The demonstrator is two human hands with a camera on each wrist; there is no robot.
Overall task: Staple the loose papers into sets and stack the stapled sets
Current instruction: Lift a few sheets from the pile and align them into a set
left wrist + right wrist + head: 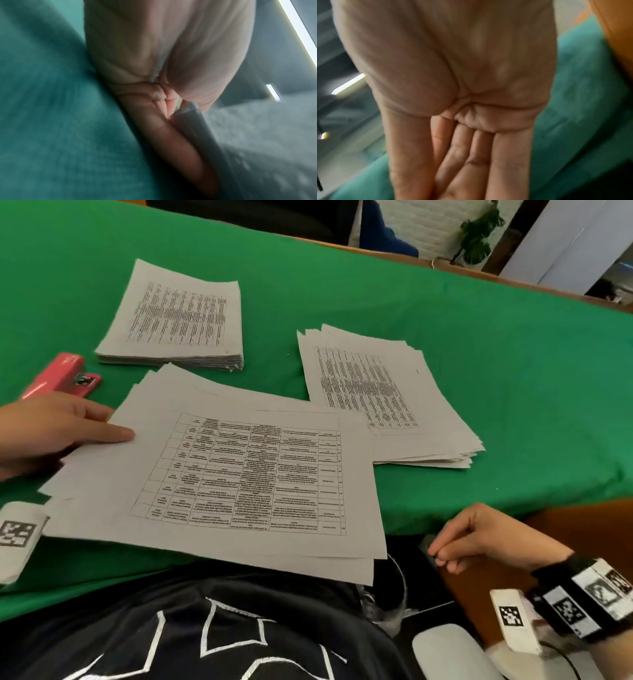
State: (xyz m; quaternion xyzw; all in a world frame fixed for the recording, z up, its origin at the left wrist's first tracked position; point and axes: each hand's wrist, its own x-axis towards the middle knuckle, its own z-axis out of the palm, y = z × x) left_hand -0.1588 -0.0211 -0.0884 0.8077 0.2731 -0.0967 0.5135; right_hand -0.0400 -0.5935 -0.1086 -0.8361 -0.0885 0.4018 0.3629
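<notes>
A fanned set of printed sheets [239,474] lies at the near edge of the green-covered table [496,354], hanging a little over it. My left hand [102,436] grips the set's left edge, thumb on top; the left wrist view shows the paper edge [197,128] pinched in that left hand [171,108]. A pink stapler [58,374] lies just behind the left hand. A neat paper stack [171,316] sits at the back left, and an untidy pile [387,398] sits to the right. My right hand [455,546] hangs off the table's near right edge, fingers relaxed and empty [462,155].
The cloth ends at a bare wooden corner [582,515] beside the right hand. A white rounded object [442,648] sits low at the right, below the table. My dark printed garment [205,628] fills the bottom. A plant [479,234] stands beyond the far edge.
</notes>
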